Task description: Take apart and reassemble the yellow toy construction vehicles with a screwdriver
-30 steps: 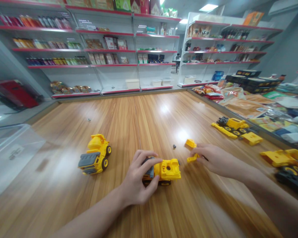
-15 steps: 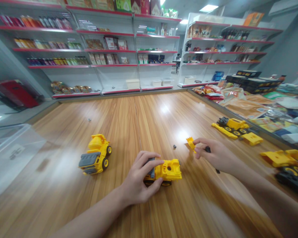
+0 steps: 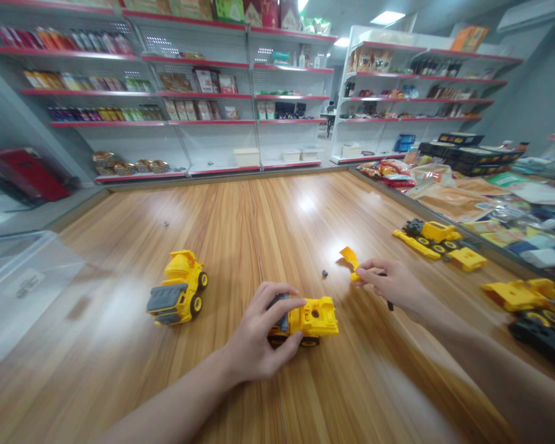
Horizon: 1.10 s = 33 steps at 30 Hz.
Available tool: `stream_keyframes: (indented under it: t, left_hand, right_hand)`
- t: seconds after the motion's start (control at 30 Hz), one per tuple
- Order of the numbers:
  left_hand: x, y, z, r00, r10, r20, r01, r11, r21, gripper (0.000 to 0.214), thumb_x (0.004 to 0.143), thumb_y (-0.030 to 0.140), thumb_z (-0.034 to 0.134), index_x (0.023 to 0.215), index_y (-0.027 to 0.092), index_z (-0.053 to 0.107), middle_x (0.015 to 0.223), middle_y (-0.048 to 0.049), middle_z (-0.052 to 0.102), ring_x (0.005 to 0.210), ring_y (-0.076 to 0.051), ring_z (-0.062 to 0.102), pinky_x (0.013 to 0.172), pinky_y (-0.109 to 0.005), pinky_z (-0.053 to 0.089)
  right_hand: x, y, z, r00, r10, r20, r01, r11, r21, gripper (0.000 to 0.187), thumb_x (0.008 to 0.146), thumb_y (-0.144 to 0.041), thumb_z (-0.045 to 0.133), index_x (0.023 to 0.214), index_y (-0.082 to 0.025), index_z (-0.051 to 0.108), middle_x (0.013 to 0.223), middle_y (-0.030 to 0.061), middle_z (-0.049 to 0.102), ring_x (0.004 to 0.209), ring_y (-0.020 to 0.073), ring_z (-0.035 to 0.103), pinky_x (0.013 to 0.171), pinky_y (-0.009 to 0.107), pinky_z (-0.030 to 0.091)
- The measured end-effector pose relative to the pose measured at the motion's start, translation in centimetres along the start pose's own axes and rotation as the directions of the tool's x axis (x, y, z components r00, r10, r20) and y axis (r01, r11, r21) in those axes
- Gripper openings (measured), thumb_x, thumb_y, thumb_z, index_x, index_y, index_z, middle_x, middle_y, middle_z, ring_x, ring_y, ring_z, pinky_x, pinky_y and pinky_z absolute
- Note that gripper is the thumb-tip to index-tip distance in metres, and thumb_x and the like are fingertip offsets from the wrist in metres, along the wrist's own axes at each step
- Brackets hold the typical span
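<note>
On the desk [image 3: 235,213], a yellow toy truck [image 3: 321,317] is being held by the left hand [image 3: 261,339], whose fingers and thumb are being clamped across its body. Ahead of the right hand [image 3: 393,287], a yellow scoop [image 3: 349,256] is being pinched by its fingertips; a dark stick [image 3: 390,304] is being held in the same hand. Light, stiff, smooth plastic is being suggested; the truck's sides and the scoop's narrow arm are being judged the safest grips.

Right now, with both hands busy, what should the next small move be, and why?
Probably bring the yellow scoop in the right hand over the hole in the toy truck: the left hand grips the truck, the hole faces up uncovered, and the scoop is apart from the truck.
</note>
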<state>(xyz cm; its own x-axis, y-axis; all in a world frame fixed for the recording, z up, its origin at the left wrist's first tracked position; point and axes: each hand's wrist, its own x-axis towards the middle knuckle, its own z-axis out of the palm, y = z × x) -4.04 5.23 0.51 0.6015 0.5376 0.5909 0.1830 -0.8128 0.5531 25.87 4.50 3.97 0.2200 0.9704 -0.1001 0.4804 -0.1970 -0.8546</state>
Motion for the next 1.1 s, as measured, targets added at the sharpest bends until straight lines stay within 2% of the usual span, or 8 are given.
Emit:
stream_keyframes:
  t: [0.23, 0.37, 0.47, 0.53, 0.63, 0.77, 0.93, 1.1]
  left_hand:
    - [-0.1, 0.1, -0.1, 1.000, -0.004, 0.024, 0.005, 0.999, -0.038, 0.051, 0.077, 0.013, 0.064, 0.127, 0.018, 0.055, 0.123, -0.0154, 0.049, 0.116, -0.028, 0.051, 0.097, -0.045, 0.048]
    - [0.0, 0.1, 0.0, 0.999, -0.003, 0.046, 0.005, 0.998, -0.062, 0.051, 0.079, 0.012, 0.062, 0.129, 0.018, 0.053, 0.123, -0.0150, 0.048, 0.115, -0.028, 0.051, 0.097, -0.044, 0.048]
    - [0.1, 0.1, 0.1, 0.998, -0.002, 0.069, 0.007, 0.997, -0.074, 0.050, 0.080, 0.012, 0.062, 0.129, 0.018, 0.052, 0.122, -0.0149, 0.048, 0.114, -0.027, 0.051, 0.096, -0.043, 0.049]
    - [0.0, 0.1, 0.2, 0.996, 0.002, 0.085, 0.005, 0.997, -0.079, 0.049, 0.081, 0.012, 0.062, 0.128, 0.017, 0.053, 0.120, -0.0147, 0.049, 0.112, -0.026, 0.052, 0.095, -0.042, 0.049]
    - [0.0, -0.1, 0.3, 0.994, 0.023, 0.111, -0.014, 0.996, -0.085, 0.048, 0.081, 0.012, 0.063, 0.129, 0.016, 0.053, 0.118, -0.0144, 0.049, 0.109, -0.024, 0.052, 0.092, -0.039, 0.050]
    - [0.0, -0.2, 0.3, 0.990, 0.060, 0.126, -0.048, 0.994, -0.095, 0.051, 0.082, 0.013, 0.065, 0.131, 0.016, 0.052, 0.118, -0.0143, 0.050, 0.109, -0.024, 0.052, 0.092, -0.039, 0.049]
    - [0.1, -0.1, 0.3, 0.988, 0.064, 0.143, -0.050, 0.994, -0.102, 0.050, 0.081, 0.013, 0.065, 0.130, 0.016, 0.053, 0.116, -0.0136, 0.051, 0.107, -0.024, 0.053, 0.091, -0.038, 0.049]
    - [0.0, -0.1, 0.3, 0.987, 0.082, 0.140, -0.070, 0.994, -0.090, 0.051, 0.081, 0.013, 0.065, 0.130, 0.016, 0.051, 0.117, -0.0144, 0.053, 0.109, -0.024, 0.053, 0.094, -0.039, 0.048]
  right_hand:
    - [-0.3, -0.6, 0.2, 0.989, -0.128, -0.071, 0.128, 0.992, -0.010, 0.030, 0.077, -0.044, 0.069, 0.083, -0.015, 0.067, 0.064, 0.0024, 0.065, 0.054, 0.0121, 0.049, 0.047, 0.023, 0.032]
    - [-1.0, -1.1, 0.6, 0.979, -0.180, -0.100, 0.187, 0.980, 0.066, 0.043, 0.079, -0.044, 0.069, 0.110, -0.016, 0.058, 0.080, 0.0025, 0.066, 0.057, 0.0115, 0.051, 0.047, 0.022, 0.034]
    - [-2.1, -2.0, 0.8, 0.970, -0.237, -0.050, 0.242, 0.958, 0.152, 0.053, 0.085, -0.042, 0.066, 0.128, -0.018, 0.050, 0.082, 0.0017, 0.065, 0.055, 0.0104, 0.050, 0.046, 0.022, 0.034]
    - [-3.2, -2.8, 1.1, 0.952, -0.305, 0.021, 0.299, 0.943, 0.145, 0.041, 0.089, -0.041, 0.062, 0.121, -0.017, 0.057, 0.079, 0.0010, 0.063, 0.058, 0.0113, 0.053, 0.050, 0.023, 0.037]
    - [-5.0, -3.6, 2.0, 0.916, -0.393, 0.082, 0.383, 0.916, 0.119, 0.023, 0.089, -0.038, 0.064, 0.100, -0.018, 0.064, 0.081, 0.0014, 0.063, 0.071, 0.0145, 0.058, 0.062, 0.025, 0.044]
    - [-6.7, -3.8, 3.5, 0.881, -0.438, 0.177, 0.444, 0.896, 0.008, 0.016, 0.089, -0.034, 0.064, 0.087, -0.019, 0.061, 0.070, -0.0022, 0.056, 0.062, 0.0119, 0.050, 0.056, 0.024, 0.040]
    - [-7.1, -3.7, 4.1, 0.852, -0.499, 0.159, 0.516, 0.851, -0.095, 0.016, 0.089, -0.030, 0.063, 0.079, -0.019, 0.056, 0.064, -0.0044, 0.051, 0.056, 0.0101, 0.045, 0.052, 0.023, 0.035]
    - [-7.0, -3.5, 4.0, 0.797, -0.587, 0.142, 0.604, 0.783, -0.150, 0.012, 0.089, -0.026, 0.064, 0.083, -0.019, 0.057, 0.068, -0.0028, 0.056, 0.059, 0.0113, 0.050, 0.055, 0.024, 0.038]
